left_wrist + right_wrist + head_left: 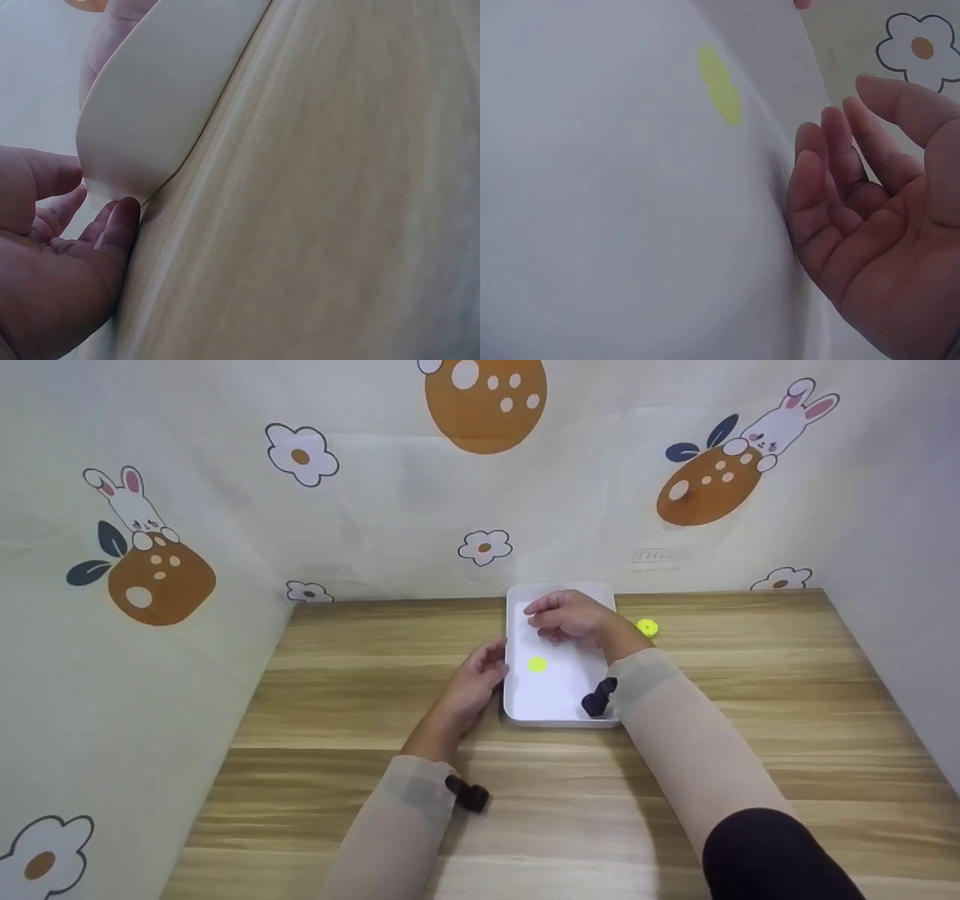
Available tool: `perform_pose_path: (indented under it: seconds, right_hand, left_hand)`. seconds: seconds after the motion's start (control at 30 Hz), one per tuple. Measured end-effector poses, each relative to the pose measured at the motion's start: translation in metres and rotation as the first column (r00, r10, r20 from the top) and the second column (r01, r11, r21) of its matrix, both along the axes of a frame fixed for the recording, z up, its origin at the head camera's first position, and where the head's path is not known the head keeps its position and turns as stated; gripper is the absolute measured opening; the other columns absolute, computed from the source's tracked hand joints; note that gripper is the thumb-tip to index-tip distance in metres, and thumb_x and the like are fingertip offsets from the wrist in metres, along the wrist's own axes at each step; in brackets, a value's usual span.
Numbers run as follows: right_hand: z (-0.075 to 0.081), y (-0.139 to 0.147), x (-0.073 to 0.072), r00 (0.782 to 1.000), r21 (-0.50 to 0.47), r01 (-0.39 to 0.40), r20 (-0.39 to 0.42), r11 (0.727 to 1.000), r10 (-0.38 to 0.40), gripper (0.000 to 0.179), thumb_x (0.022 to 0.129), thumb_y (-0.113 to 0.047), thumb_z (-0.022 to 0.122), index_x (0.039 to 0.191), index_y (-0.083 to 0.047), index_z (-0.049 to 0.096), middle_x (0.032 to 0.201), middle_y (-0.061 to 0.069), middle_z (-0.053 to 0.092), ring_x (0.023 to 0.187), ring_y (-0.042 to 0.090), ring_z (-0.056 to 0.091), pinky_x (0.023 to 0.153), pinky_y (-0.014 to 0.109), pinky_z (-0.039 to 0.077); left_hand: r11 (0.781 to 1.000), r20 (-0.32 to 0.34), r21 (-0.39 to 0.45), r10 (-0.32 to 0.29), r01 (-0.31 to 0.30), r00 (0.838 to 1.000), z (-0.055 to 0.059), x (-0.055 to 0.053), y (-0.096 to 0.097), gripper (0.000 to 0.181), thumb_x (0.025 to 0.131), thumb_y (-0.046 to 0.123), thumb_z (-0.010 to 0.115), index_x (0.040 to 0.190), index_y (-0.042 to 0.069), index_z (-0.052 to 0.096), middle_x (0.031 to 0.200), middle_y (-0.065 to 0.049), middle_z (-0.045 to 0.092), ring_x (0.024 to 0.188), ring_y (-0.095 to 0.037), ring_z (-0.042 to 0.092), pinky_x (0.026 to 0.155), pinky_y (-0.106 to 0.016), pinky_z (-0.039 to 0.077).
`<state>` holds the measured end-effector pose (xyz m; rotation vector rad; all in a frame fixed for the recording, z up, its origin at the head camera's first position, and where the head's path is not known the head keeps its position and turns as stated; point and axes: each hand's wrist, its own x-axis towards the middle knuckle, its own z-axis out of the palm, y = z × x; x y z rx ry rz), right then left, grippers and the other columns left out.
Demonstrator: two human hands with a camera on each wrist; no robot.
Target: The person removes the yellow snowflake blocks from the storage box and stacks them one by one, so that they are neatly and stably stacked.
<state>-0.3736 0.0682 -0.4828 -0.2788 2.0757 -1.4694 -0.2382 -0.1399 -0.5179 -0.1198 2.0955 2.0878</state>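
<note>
A white rectangular tray (559, 694) lies on the table. Inside it, left of centre, is a small flat yellow-green disc (537, 664), which shows as a stretched, lobed yellow patch (718, 86) in the right wrist view. My left hand (472, 682) is at the tray's left side. In the left wrist view its fingertips (120, 225) come right up to the outer wall. Over the far half of the tray hovers my right hand (574, 619), fingers loosely bent and palm holding nothing in the right wrist view. A yellow flower-shaped piece (647, 628) sits just right of the tray, close by the right wrist.
The wood-grain table (360, 697) meets a patterned cloth backdrop (390, 525) right behind the tray. Cloth walls also rise at left and right. Each wrist wears a small black camera (469, 795) over a light sleeve.
</note>
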Motion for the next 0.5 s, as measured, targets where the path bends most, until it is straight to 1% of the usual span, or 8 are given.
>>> perform_pose_path:
  seconds: [0.1,0.2,0.3,0.4,0.5]
  right_hand:
    - [-0.0032,0.0004,0.0,0.999,0.045,-0.041,-0.032,0.998,0.043,0.04,0.098,-0.019,0.076,0.135,-0.007,0.071,0.098,0.0,0.071,0.09,0.017,0.065,0.081,0.026,0.057]
    - [-0.0055,0.0008,-0.0008,0.99,0.123,-0.106,-0.083,0.987,0.117,0.038,0.097,-0.022,0.077,0.133,-0.009,0.073,0.097,-0.006,0.073,0.091,0.014,0.065,0.083,0.023,0.056]
    - [-0.0067,0.0022,-0.0018,0.97,0.211,-0.183,-0.118,0.96,0.211,0.038,0.096,-0.022,0.078,0.132,-0.012,0.074,0.105,-0.007,0.074,0.097,0.013,0.063,0.088,0.023,0.052]
    - [-0.0072,0.004,-0.0024,0.943,0.269,-0.262,-0.132,0.927,0.305,0.04,0.093,-0.018,0.08,0.133,-0.014,0.073,0.117,-0.002,0.073,0.107,0.014,0.061,0.096,0.026,0.049]
    - [-0.0063,0.0057,-0.0017,0.925,0.299,-0.308,-0.127,0.903,0.357,0.044,0.09,-0.011,0.083,0.133,-0.015,0.073,0.124,0.003,0.071,0.115,0.017,0.059,0.106,0.029,0.047]
  left_hand:
    - [1.0,-0.005,0.022,-0.011,0.011,1.0,0.0008,0.0002,-0.0006,0.053,0.108,0.004,0.052,0.161,0.006,0.045,0.164,-0.017,0.048,0.152,-0.032,0.048,0.129,-0.044,0.041]
    - [0.999,-0.013,0.035,-0.02,0.02,1.0,0.0005,-0.0002,-0.0013,0.053,0.108,0.003,0.052,0.161,0.005,0.044,0.164,-0.018,0.048,0.151,-0.032,0.048,0.13,-0.045,0.04]
    - [0.999,-0.017,0.036,-0.022,0.023,1.0,0.0001,-0.0003,-0.0015,0.053,0.108,0.003,0.052,0.161,0.004,0.044,0.164,-0.018,0.047,0.151,-0.032,0.047,0.13,-0.045,0.039]
    - [0.999,-0.022,0.03,-0.021,0.021,1.0,-0.001,-0.0009,-0.0012,0.052,0.108,0.003,0.052,0.16,0.003,0.044,0.164,-0.019,0.048,0.151,-0.033,0.048,0.13,-0.045,0.039]
    - [0.999,-0.022,0.029,-0.021,0.022,1.0,-0.0011,-0.0012,-0.0003,0.052,0.108,0.003,0.051,0.16,0.003,0.044,0.164,-0.02,0.047,0.152,-0.034,0.047,0.13,-0.045,0.039]
